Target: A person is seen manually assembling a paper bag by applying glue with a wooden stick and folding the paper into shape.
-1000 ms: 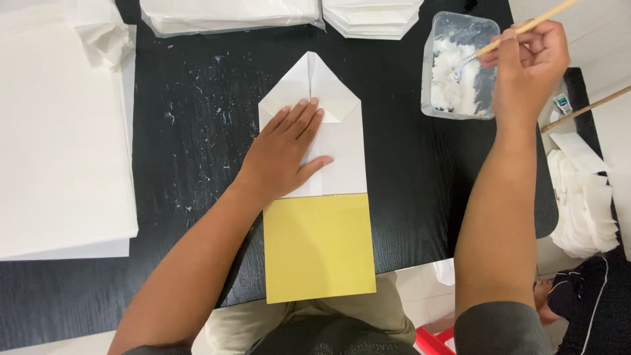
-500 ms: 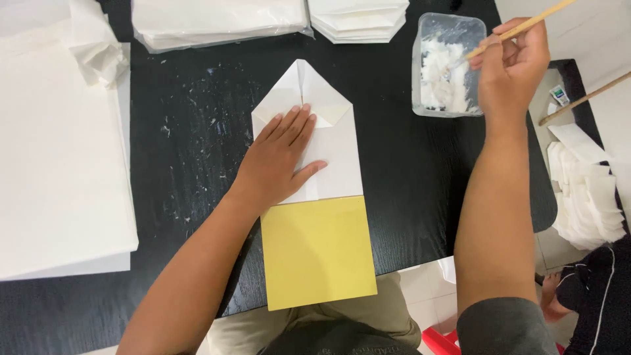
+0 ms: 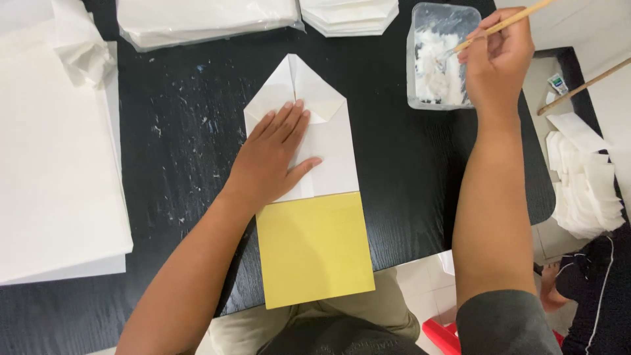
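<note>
Left hand [image 3: 273, 158] flat, fingers spread, pressing folded white paper [image 3: 328, 141] on black worktop [image 3: 407, 184]. Right hand [image 3: 499, 62], at 2 o'clock from paper, pinching brush [image 3: 503, 25] over plastic tub [image 3: 437, 56].

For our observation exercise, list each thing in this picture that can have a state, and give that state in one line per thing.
Left hand: flat, pressing on the white folded paper.
White folded paper: top corners folded to a point, lying on the yellow sheet.
Yellow sheet: flat, overhanging the table edge.
Right hand: gripping the stick.
Stick: tip dipped in the tub.
Plastic tub: open, holding white paste.
</note>
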